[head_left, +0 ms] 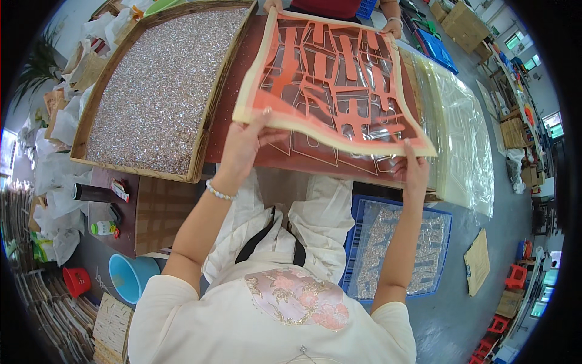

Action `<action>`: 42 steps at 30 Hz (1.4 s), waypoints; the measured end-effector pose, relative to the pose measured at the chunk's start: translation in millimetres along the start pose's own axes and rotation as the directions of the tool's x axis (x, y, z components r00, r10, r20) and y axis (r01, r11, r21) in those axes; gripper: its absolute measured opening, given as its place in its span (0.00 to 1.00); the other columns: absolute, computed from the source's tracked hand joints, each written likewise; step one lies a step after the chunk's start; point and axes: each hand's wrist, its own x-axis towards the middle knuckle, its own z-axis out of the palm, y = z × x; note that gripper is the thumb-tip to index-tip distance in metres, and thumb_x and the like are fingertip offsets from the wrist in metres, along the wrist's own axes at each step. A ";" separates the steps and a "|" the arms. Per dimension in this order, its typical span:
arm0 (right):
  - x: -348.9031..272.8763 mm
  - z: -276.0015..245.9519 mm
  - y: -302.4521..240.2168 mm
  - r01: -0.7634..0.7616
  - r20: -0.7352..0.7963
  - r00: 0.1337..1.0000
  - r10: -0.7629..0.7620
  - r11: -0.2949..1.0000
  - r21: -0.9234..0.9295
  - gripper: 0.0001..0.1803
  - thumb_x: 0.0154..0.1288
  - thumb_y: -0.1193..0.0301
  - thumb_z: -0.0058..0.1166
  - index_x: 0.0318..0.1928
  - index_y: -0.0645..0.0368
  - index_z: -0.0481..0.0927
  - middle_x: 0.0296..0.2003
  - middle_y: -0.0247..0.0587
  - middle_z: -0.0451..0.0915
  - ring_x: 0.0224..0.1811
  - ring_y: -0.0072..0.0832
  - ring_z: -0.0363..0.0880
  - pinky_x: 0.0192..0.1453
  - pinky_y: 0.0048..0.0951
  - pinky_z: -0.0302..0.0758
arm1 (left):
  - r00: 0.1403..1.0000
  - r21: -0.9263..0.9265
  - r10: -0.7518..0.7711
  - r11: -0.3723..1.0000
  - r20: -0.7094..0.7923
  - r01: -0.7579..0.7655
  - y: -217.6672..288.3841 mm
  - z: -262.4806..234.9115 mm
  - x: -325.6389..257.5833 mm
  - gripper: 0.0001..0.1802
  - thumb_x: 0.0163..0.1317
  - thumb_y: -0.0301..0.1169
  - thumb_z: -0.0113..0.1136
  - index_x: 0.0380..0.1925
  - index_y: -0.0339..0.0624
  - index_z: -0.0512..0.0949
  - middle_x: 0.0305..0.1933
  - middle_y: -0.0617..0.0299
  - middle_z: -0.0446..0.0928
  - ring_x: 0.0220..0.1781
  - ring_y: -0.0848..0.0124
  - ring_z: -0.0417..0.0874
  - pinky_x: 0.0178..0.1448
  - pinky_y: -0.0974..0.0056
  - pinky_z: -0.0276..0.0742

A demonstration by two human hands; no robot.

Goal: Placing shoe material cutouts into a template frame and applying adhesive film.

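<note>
A large flexible sheet (324, 82), coral with a cream border and clear, outlined shapes, is stretched above a reddish-brown table (227, 103). Its near edge sags in a wave between my hands. My left hand (244, 142) pinches the near left corner, thumb on top and the other fingers below. At the near right corner, my right hand (414, 173) grips the border between thumb and fingers. A co-worker across the table holds the far edge, with one hand (273, 5) at the left corner and another hand (393, 28) at the right.
To the left, a wooden-rimmed tray (203, 130) holds a bed of shiny flakes. Stacked clear plastic sheets (464, 139) lie at the table's right. Below, a blue crate (357, 212) carries a glittery patterned sheet. A light-blue bucket (130, 276) stands lower left, beside a brown cabinet (163, 212).
</note>
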 end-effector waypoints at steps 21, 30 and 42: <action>-37.2 8.0 52.2 -0.161 -0.090 0.982 0.164 0.986 0.035 0.19 0.65 0.58 0.57 0.27 0.63 0.76 0.17 0.37 0.75 0.14 0.21 0.73 0.17 0.20 0.68 | 0.948 0.269 -0.254 0.915 -0.193 0.300 -33.2 -46.9 -24.6 0.19 0.63 0.38 0.60 0.42 0.31 0.74 0.33 0.50 0.81 0.29 0.65 0.85 0.31 0.67 0.84; -35.0 14.1 77.1 -0.163 -0.107 0.981 0.161 0.987 -0.004 0.19 0.64 0.57 0.58 0.28 0.62 0.76 0.17 0.36 0.75 0.14 0.21 0.73 0.16 0.19 0.68 | 0.940 0.382 -0.211 0.872 -0.269 0.306 -30.0 -55.3 -17.1 0.19 0.63 0.41 0.60 0.39 0.35 0.73 0.22 0.54 0.79 0.17 0.69 0.80 0.21 0.69 0.78; -35.0 13.8 68.2 -0.154 -0.088 0.984 0.157 0.987 0.049 0.18 0.64 0.58 0.57 0.29 0.61 0.76 0.17 0.36 0.75 0.14 0.22 0.74 0.17 0.20 0.70 | 0.766 0.984 0.618 -0.128 0.178 -0.125 -9.0 -32.5 53.5 0.34 0.55 0.38 0.66 0.56 0.32 0.64 0.47 0.50 0.72 0.51 0.63 0.74 0.52 0.63 0.69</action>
